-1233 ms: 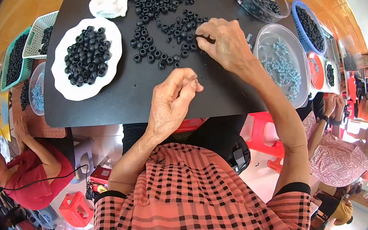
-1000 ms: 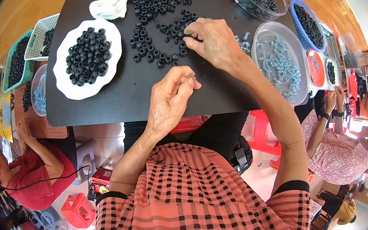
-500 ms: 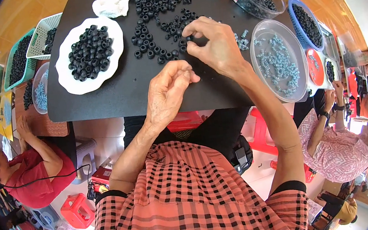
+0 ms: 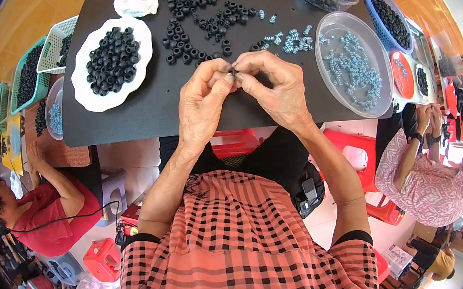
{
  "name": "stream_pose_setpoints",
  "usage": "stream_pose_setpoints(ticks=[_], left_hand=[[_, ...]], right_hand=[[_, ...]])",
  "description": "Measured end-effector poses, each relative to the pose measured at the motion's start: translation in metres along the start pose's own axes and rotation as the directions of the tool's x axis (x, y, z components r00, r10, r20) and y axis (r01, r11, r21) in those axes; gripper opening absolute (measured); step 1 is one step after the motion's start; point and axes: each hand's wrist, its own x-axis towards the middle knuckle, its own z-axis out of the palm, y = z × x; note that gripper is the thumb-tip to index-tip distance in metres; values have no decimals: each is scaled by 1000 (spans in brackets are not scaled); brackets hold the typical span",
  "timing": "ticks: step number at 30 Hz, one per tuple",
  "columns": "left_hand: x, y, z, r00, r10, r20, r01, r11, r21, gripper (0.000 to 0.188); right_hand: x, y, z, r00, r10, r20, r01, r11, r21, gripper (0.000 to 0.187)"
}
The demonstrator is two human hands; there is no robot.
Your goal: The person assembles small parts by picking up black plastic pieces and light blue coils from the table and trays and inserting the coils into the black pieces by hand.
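Note:
Above the near part of the dark table, my left hand [image 4: 201, 103] and my right hand [image 4: 278, 89] meet fingertip to fingertip. Pinched between both thumbs and forefingers is a small black bead-like piece [image 4: 232, 71], mostly covered by the fingers. Just beyond the hands lie loose black round pieces with holes [image 4: 184, 49]. Small silvery-blue coil-like pieces [image 4: 295, 41] are scattered to the right of them. On the left, a white scalloped plate [image 4: 84, 93] bears a heap of the black pieces. A round clear plastic tray [image 4: 337, 100] on the right holds more blue coils.
A crumpled white cloth [image 4: 136, 2] lies at the back left. A clear round container [image 4: 318, 0] and a blue basket [image 4: 369, 3] hold black pieces. Co-workers sit on both sides, one in a red shirt [image 4: 55, 215], one in a patterned shirt [image 4: 430, 183]. Red stools stand below.
My right hand has come back from the loose black pieces to my left hand, and the fingertips of both now close on a small black piece. The view has shifted slightly.

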Motion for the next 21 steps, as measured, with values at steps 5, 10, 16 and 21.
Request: stream_pose_setpoints(ticks=[5,10,16,21], left_hand=[[-2,1,2,1000,-7,16,7,1000,28,18],[0,0,2,1000,-21,19,20,998,59,18],[2,4,0,1000,-17,15,16,997,75,14],[-2,4,-1,1000,10,-8,-7,951,310,12]], right_hand=[[-4,-3,-8,998,-55,1,54,988,-143,22],[-5,-2,-14,996,-79,50,86,983,-164,19],[-1,0,-14,992,-118,48,123,983,-133,19],[-3,-8,-9,998,-5,64,21,967,-252,16]])
